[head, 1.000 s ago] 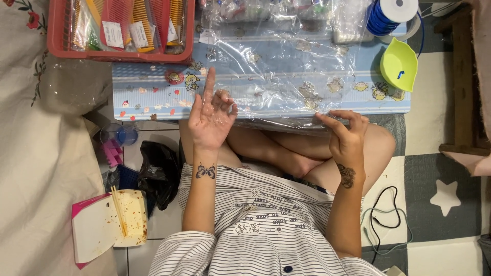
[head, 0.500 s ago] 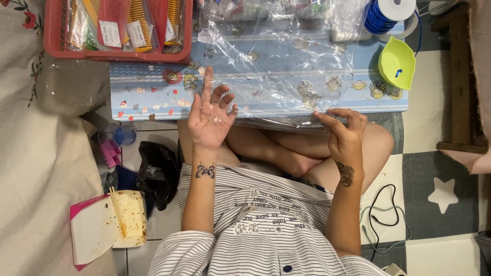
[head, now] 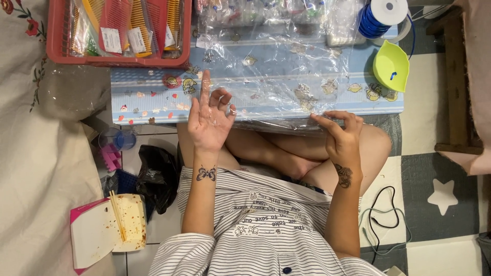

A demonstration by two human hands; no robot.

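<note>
Since a second before, our left hand (head: 208, 120) had barely shifted, palm up and fingers spread, empty, at the edge of the clear crinkly plastic bag (head: 276, 76) lying on the blue patterned bench (head: 148, 94). Our right hand (head: 341, 134) stayed pinching that glossy film's near edge.

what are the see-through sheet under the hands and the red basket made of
The sheet looks like thin clear plastic film: glossy, crinkled, the table's pattern showing through. The right hand pinches its near edge. The red basket seems rigid moulded plastic, with slotted walls and a matt finish.
</note>
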